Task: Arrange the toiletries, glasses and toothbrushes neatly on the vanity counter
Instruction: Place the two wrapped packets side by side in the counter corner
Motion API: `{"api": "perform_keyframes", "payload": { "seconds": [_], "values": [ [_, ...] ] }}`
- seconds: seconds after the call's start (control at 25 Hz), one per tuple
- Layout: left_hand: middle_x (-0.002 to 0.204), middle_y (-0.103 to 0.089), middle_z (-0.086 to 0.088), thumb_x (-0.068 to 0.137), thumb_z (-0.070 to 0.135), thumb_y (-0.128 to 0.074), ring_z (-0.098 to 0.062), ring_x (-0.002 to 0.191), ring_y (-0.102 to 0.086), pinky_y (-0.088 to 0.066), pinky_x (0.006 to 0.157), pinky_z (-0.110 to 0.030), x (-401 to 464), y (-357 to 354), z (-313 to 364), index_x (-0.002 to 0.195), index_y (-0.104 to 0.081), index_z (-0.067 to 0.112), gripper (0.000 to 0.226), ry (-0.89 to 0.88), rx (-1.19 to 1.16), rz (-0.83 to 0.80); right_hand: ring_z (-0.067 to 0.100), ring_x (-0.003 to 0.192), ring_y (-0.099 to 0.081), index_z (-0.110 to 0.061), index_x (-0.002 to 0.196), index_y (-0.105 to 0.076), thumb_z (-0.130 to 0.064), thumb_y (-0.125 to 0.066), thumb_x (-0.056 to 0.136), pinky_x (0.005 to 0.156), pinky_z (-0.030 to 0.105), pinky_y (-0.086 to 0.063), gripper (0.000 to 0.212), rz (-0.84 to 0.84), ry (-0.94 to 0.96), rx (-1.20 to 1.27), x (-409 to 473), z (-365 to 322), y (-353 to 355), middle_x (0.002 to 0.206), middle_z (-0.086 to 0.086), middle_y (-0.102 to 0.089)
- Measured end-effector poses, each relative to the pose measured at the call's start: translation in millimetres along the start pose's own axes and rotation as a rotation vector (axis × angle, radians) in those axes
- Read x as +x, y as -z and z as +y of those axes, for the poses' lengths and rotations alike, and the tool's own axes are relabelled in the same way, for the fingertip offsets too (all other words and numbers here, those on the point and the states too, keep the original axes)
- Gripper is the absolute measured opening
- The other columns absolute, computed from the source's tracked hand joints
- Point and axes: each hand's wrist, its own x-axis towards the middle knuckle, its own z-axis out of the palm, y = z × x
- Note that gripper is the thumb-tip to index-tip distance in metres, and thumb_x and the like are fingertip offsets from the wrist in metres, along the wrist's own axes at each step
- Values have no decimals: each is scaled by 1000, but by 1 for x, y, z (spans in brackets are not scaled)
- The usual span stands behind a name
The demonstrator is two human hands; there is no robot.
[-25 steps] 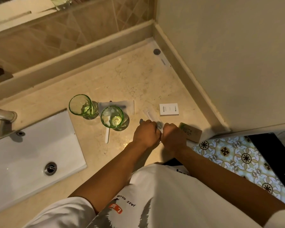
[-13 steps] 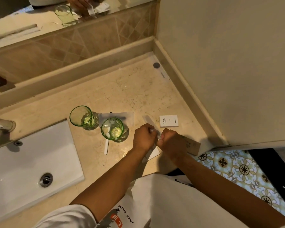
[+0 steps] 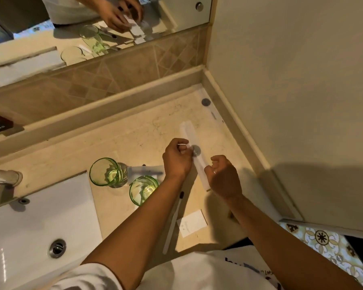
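The left hand (image 3: 177, 162) pinches a long white paper sachet (image 3: 194, 151) near its middle, thumb and fingers pressed together on it beside a round grey mark on the wrapper. The sachet runs slantwise over the beige stone surface (image 3: 134, 132), its far end pointing toward the back corner; whether it rests on the stone or is lifted slightly cannot be told. The right hand (image 3: 224, 176) sits at the sachet's near end with its fingers curled and loosely spread, and whether it touches the wrapper cannot be told.

Left of the sachet stand 2 green glasses: the far glass (image 3: 107, 172) beside the sink (image 3: 40, 222), the near glass (image 3: 144, 190) partly behind the left forearm. Between and behind the glasses lies a clear wrapped packet (image 3: 147, 170). On the near side of the sachet, a white toothbrush (image 3: 173, 222) with a dark head lies along the left forearm, and a small white card box (image 3: 192, 225) lies flat just right of it. A tap (image 3: 4, 177) juts in above the sink at the left edge. The mirror (image 3: 92, 28) behind shows the hands and a glass.
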Motion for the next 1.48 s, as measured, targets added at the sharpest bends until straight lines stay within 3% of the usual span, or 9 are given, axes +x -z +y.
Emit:
{"api": "perform_keyframes", "payload": {
  "seconds": [0.16, 0.28, 0.52, 0.72, 0.96, 1.16, 1.28, 1.36, 1.48],
  "values": [
    [90, -71, -16, 85, 1, -72, -32, 89, -71, -62, 84, -52, 48, -15, 22, 98, -70, 16, 20, 96, -97, 46, 16, 75, -60, -16, 95, -63, -28, -55, 94, 62, 22, -44, 15, -296, -313, 230, 50, 4, 3, 79, -4, -63],
    [86, -67, -11, 83, 2, -72, -30, 85, -69, -62, 85, -52, 83, -27, 30, 98, -70, 18, 22, 134, -107, 34, 15, 61, -58, -7, 75, -64, -24, -55, 91, 62, 28, -46, 25, -288, -319, 276, 81, 6, -2, 63, 1, -65],
    [85, -64, -5, 80, 3, -77, -37, 93, -71, -61, 87, -48, 147, -58, 42, 95, -70, 20, 24, 132, -34, -20, 15, 55, -56, -7, 72, -67, -28, -63, 94, 59, 32, -47, 30, -232, -357, 432, 142, 15, -12, 58, 2, -62],
    [84, -67, 5, 81, 9, -79, -18, 86, -67, -55, 82, -25, 180, -61, 40, 96, -72, 18, 18, 32, 144, -17, 8, 66, -61, -15, 81, -70, -32, -60, 96, 57, 19, -46, 25, -191, -284, 185, 163, 18, -27, 73, -3, -70],
    [105, -74, -2, 92, 20, -69, -22, 98, -65, -52, 92, -33, 192, -64, 34, 110, -73, 12, 20, -245, 440, -74, -1, 64, -60, -21, 89, -69, -35, -62, 97, 53, 3, -37, 18, -69, -225, 65, 167, 13, -37, 76, -12, -68],
    [124, -62, -6, 98, 35, -59, -29, 117, -50, -33, 91, -38, 193, -63, 30, 123, -67, 19, 31, -341, 679, -40, 9, 77, -65, -16, 101, -65, -34, -71, 91, 64, 10, -44, 21, 68, -224, 84, 160, 16, -36, 86, -3, -69],
    [123, -59, -9, 96, 34, -60, -30, 118, -50, -38, 94, -41, 187, -54, 24, 119, -68, 17, 30, -524, 756, -41, 15, 104, -63, -16, 115, -63, -29, -67, 94, 88, 18, -53, 25, 50, -54, -49, 158, 17, -37, 115, 3, -63],
    [138, -57, -11, 95, 34, -62, -33, 133, -47, -39, 107, -48, 188, -48, 19, 127, -65, 17, 36, -662, 839, -168, 19, 115, -61, -17, 126, -62, -24, -65, 95, 98, 32, -55, 32, 1, 45, -112, 158, 14, -38, 126, 4, -57],
    [167, -27, -9, 99, 45, -55, -31, 157, -16, -19, 127, -50, 195, -46, 16, 150, -46, 25, 56, -722, 1034, -429, 20, 105, -62, -14, 133, -59, -23, -65, 95, 91, 34, -57, 40, -50, 154, -221, 160, 9, -41, 120, 8, -57]
  ]
}}
